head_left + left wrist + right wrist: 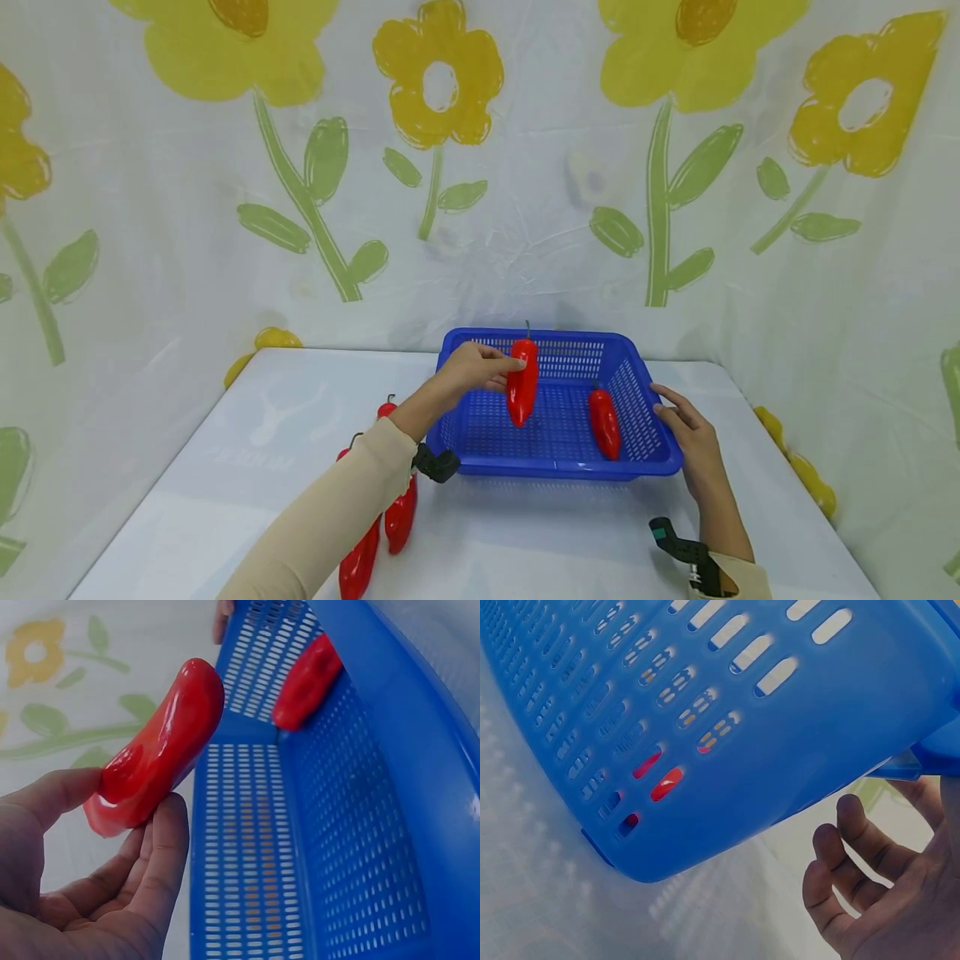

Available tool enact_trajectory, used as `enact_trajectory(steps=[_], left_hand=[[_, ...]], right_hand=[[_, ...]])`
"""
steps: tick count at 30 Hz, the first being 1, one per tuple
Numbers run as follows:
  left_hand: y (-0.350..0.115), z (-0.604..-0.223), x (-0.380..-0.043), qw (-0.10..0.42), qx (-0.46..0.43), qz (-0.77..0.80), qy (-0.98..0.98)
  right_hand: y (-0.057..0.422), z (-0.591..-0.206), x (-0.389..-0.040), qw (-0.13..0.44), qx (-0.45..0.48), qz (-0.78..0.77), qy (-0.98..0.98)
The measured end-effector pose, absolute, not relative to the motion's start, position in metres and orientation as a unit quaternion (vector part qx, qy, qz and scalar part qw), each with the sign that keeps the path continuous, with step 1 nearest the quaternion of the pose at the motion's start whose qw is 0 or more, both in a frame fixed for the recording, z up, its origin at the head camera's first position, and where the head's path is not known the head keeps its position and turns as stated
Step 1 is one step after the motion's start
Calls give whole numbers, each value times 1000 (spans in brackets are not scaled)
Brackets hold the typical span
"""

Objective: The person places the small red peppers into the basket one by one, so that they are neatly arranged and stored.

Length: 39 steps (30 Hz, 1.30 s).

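Note:
My left hand (480,368) pinches a red pepper (522,382) between thumb and fingers, stem up, above the left part of a blue basket (540,469). The left wrist view shows the glossy pepper (161,750) tilted in the fingers, beside the perforated basket wall. Inside the basket, towards its right side, lies another red pepper (604,425). At the basket's right rim, my right hand (693,437) holds the edge with thumb and a finger. The right wrist view shows its other fingers (826,844) bent below the rim, apart from the wall.
Red peppers (401,515) lie on the white table (285,400) left of the basket, partly hidden by the left forearm. A flower-printed sheet (525,208) hangs behind the table and along its sides.

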<state>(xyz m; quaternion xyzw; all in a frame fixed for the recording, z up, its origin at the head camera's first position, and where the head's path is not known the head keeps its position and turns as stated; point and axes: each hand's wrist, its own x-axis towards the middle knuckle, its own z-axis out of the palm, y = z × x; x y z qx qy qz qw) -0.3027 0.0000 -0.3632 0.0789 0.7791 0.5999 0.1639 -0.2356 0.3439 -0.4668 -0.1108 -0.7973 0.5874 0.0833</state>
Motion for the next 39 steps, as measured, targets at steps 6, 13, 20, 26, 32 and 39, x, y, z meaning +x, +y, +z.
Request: enact_trajectory(steps=[6, 13, 20, 26, 32, 39], left_hand=[[6, -369, -307, 185, 79, 604, 771], [15, -377, -314, 196, 62, 605, 769], [24, -390, -318, 205, 51, 601, 771], [34, -392, -321, 212, 45, 594, 774], [47, -386, -326, 211, 29, 583, 784], [62, -391, -334, 254, 1, 589, 767]], right_hand=[[345, -467, -236, 84, -108, 590, -796], [345, -466, -236, 85, -108, 590, -796], [346, -467, -236, 79, -110, 582, -802], [346, -467, -236, 87, -101, 585, -800], [346, -468, -237, 88, -105, 584, -800], [346, -468, -238, 86, -108, 580, -803]])
